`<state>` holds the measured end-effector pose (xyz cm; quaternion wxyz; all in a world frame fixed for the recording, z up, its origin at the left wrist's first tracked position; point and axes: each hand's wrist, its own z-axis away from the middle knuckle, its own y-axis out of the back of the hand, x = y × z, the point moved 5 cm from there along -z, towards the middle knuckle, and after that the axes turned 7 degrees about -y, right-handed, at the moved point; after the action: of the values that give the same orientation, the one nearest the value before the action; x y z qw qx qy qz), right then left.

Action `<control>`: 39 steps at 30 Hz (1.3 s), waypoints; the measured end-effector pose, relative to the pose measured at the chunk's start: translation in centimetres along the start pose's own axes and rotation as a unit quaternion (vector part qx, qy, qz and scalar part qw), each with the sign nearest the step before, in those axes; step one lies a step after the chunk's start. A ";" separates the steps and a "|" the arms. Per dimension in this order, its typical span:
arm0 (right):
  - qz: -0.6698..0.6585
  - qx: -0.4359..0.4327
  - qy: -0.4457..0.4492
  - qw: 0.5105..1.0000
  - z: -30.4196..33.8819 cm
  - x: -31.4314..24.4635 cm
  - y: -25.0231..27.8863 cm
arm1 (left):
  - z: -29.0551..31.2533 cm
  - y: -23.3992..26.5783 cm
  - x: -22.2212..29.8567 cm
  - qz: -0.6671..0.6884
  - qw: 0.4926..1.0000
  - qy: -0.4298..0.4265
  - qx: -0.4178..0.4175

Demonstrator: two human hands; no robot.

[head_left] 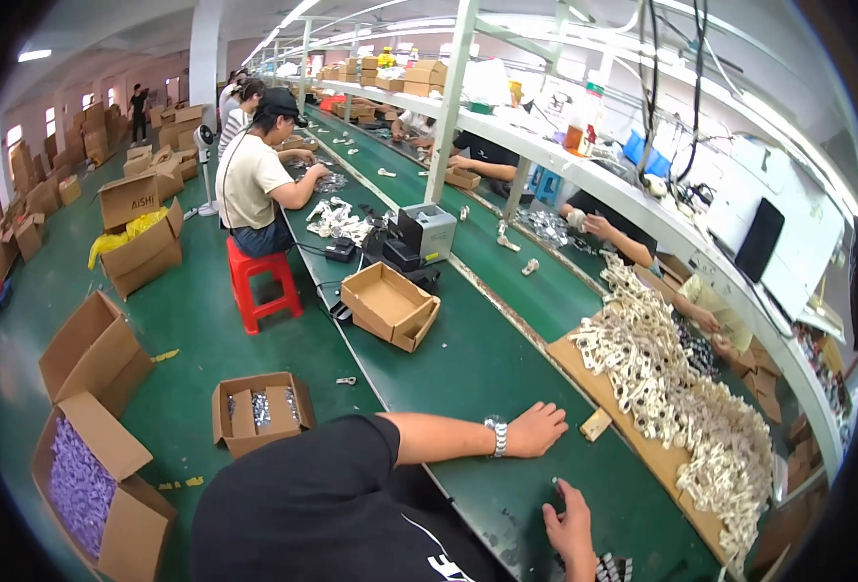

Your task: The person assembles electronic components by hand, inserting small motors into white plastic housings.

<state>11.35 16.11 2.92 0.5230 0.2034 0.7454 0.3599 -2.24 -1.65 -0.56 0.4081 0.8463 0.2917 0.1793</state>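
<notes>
My left hand (536, 430), a metal watch (496, 436) on its wrist, lies palm down on the green tabletop (468, 388) with its fingers spread. Just beyond its fingertips is a small tan block (596, 425), apart from the hand. Nearer the lower edge, my right hand (570, 524) hovers at the table with its thumb and forefinger apart; a tiny pale spot shows at a fingertip, too small to name. Beside that wrist sit several small dark metal pieces (613, 567), partly cut off by the frame. Both hands look free of any held object.
A long heap of cream plastic parts (662, 378) covers a tan board (633, 427) to the right. An open cardboard tray (390, 299) and a grey box-shaped device (426, 233) stand farther up the table. Co-workers sit along the line, one on a red stool (257, 281). Cartons (99, 485) crowd the left floor.
</notes>
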 end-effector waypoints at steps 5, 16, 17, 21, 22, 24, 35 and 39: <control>-0.033 0.061 0.015 0.997 2.7 -0.5 2.0 | -0.1 1.2 1.2 -0.086 0.981 -0.098 -0.144; -0.040 0.133 -0.030 0.990 6.6 0.1 7.3 | 5.5 17.0 3.5 -0.081 0.951 -0.163 -0.248; -0.029 0.126 -0.014 0.991 6.3 -0.7 7.8 | 6.4 17.9 2.8 -0.069 0.962 -0.130 -0.228; -0.024 0.108 -0.010 0.994 4.3 -1.0 8.9 | 6.1 22.7 2.2 -0.089 0.972 -0.098 -0.193; -0.033 0.112 -0.007 0.993 4.2 -0.4 9.0 | 5.0 22.5 1.7 -0.081 0.978 -0.090 -0.169; -0.036 0.121 -0.021 0.992 4.0 0.0 9.8 | 2.8 21.8 2.0 -0.049 0.986 -0.088 -0.129; -0.117 0.189 -0.206 0.953 7.0 5.3 13.0 | -5.6 12.0 5.1 0.141 0.983 -0.101 -0.064; -0.175 0.264 -0.239 0.918 9.5 9.8 14.3 | -8.0 7.6 8.1 0.248 0.959 -0.110 -0.080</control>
<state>15.47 35.28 5.61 0.6676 0.2805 0.6896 -0.0070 2.26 4.43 10.86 0.4466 0.8714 0.0106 0.2030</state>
